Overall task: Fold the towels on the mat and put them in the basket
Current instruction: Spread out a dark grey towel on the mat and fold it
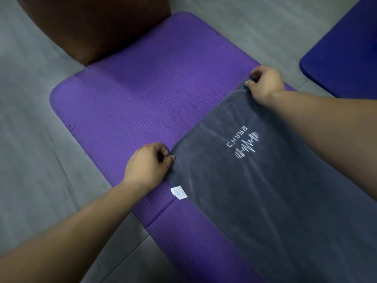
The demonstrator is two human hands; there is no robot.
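Observation:
A dark grey towel (255, 190) with white embroidered lettering and a small white tag lies spread over the right part of the purple ribbed mat (126, 103). My left hand (148, 163) pinches the towel's near-left corner of its far edge. Its other far corner, near the mat's right side, is pinched by my right hand (265, 83). The towel's far edge runs taut between both hands. No basket is in view.
A brown rounded object (95, 25) sits on the mat's far left corner. A dark blue mat (346, 52) lies at the upper right. Grey floor (30, 129) surrounds the mats.

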